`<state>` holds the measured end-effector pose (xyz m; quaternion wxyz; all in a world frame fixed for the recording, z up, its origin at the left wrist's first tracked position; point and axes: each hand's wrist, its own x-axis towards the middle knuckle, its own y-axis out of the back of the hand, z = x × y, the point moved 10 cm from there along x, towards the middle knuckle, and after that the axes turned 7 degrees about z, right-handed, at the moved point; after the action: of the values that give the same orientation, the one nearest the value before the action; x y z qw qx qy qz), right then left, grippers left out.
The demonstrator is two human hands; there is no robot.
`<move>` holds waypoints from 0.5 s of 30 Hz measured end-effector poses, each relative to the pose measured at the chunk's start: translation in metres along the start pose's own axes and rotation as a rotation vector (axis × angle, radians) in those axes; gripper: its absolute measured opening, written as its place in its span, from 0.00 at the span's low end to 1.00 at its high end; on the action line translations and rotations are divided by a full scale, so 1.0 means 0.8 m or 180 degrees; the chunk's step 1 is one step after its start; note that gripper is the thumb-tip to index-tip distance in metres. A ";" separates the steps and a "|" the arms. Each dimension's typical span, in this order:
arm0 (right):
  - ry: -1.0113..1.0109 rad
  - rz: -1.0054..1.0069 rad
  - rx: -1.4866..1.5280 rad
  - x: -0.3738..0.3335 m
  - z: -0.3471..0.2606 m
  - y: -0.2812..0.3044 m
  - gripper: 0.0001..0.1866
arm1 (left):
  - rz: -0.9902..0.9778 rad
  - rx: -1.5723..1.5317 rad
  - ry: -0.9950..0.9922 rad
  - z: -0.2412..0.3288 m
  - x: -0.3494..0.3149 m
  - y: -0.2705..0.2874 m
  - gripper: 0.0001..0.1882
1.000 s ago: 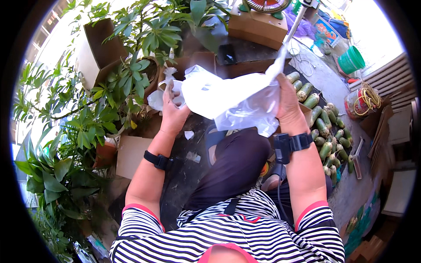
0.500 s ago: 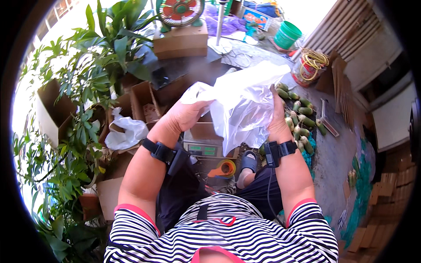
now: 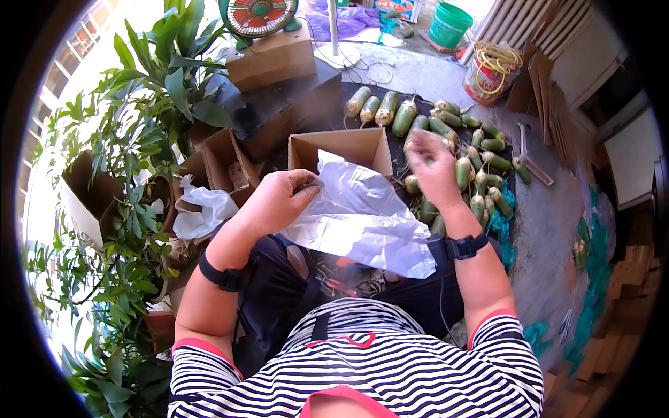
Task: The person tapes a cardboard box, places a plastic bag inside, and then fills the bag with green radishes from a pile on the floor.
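My left hand [image 3: 284, 198] is closed on the edge of a white plastic bag [image 3: 369, 226], pinching it between thumb and fingers. The thin sheet hangs above my lap, spread to the right, and hides what lies beneath it. An open cardboard box [image 3: 339, 148] stands just beyond the bag. To the bag's right, my right hand [image 3: 433, 168] is raised above a pile of green radishes [image 3: 481, 164], apart from the bag. Motion smears its fingers, and I cannot tell whether they hold anything.
At the left, leafy plants [image 3: 118, 202] crowd round open cartons and a crumpled white bag [image 3: 203, 212]. A fan [image 3: 261, 14] sits on a closed carton [image 3: 273, 59] at the back. A green bucket [image 3: 449, 26] and a tub with yellow cord [image 3: 492, 73] stand at the far right.
The bag has dropped toward my lap and lies more spread out. My right hand has let go of it and moved away; my left still grips it. The box and more radishes now show.
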<state>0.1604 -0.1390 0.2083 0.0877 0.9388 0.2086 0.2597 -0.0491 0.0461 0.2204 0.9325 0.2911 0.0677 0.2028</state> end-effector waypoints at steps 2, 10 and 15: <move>0.1204 -0.0982 0.0026 -0.027 -0.112 -0.067 0.27 | -0.0320 0.0277 -0.0159 0.020 -0.017 0.000 0.10; 0.1668 -0.3417 -0.0879 -0.087 -0.125 -0.193 0.13 | -0.0557 0.1323 -0.0284 0.030 -0.039 0.012 0.10; 0.0231 -0.3345 -0.0474 -0.089 -0.078 -0.187 0.16 | 0.0979 0.1999 -0.1119 0.036 -0.053 0.039 0.18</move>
<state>0.0206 -0.0320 0.1886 0.2652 0.6893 0.6347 0.2271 -0.0909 0.0369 0.2622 0.7541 0.5993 -0.0788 0.2567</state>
